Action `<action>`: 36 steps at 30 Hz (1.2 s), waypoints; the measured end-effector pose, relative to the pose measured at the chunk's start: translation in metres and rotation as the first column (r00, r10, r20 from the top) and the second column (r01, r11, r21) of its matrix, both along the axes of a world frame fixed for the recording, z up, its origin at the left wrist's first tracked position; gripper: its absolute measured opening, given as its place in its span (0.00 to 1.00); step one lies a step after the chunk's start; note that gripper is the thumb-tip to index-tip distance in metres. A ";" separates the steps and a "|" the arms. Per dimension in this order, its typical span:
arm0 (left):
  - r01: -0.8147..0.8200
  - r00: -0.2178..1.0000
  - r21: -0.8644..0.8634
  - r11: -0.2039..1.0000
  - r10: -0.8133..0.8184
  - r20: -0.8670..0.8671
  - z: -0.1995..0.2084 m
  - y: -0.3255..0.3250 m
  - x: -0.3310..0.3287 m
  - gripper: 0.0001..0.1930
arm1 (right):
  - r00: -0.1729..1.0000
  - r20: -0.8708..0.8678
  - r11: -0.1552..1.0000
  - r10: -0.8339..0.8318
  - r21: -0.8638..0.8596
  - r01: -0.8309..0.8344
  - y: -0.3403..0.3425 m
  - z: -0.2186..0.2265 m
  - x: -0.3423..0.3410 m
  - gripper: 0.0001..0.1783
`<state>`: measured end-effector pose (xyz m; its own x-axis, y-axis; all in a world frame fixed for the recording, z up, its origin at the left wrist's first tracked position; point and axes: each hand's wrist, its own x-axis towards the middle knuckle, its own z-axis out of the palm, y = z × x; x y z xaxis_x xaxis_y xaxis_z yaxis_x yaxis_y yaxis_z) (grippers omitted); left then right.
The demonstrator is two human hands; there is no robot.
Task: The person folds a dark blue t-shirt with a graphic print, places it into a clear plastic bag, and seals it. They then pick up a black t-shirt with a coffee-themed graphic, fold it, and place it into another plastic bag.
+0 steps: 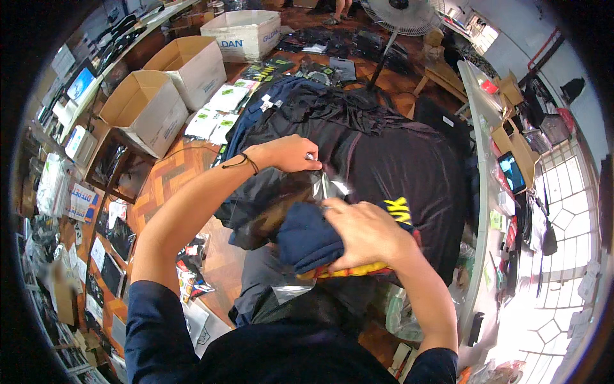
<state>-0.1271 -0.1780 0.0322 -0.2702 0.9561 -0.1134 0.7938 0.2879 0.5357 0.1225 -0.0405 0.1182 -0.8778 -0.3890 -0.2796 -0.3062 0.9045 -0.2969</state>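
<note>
In front of me my right hand (371, 233) wraps round a folded navy garment (308, 238), its thumb and fingers spread across the cloth. Yellow and red print shows along the garment's underside and right end. Farther forward, my left hand (291, 155) is closed in a pinch on the edge of a clear plastic bag (327, 185). The bag stretches from that pinch towards the garment; how much of the garment lies inside it I cannot tell. Beneath both hands spreads a large black cloth (409, 173) draped over a bulky heap.
Left of the heap stand two open cardboard boxes (150, 112) and a white box (242, 35). Packed garments (220, 105) lie beside navy clothing. A standing fan (403, 16) rises at the back. Along the right runs a cluttered table (476, 192) with a phone (511, 171).
</note>
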 end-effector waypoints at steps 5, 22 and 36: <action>0.176 0.978 0.208 0.962 -0.195 0.078 0.004 -0.001 -0.002 0.11 | 0.987 0.083 0.971 -0.140 -0.185 0.153 0.053 -0.015 0.019 0.61; -0.326 0.906 0.415 0.849 0.407 -0.120 0.075 -0.048 0.081 0.03 | 0.968 0.078 0.912 -0.237 -0.325 0.250 0.084 -0.009 0.087 0.50; 0.050 0.997 -0.192 0.980 -0.060 -0.042 0.170 -0.090 0.026 0.08 | 0.917 0.071 0.903 -0.392 -0.162 0.399 0.094 -0.025 0.108 0.62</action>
<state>-0.1014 -0.2677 0.2018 -0.2273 0.9317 -0.2834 0.8344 0.3364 0.4365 0.2305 0.0531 0.0928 -0.9599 -0.0560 -0.2746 0.0800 0.8842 -0.4601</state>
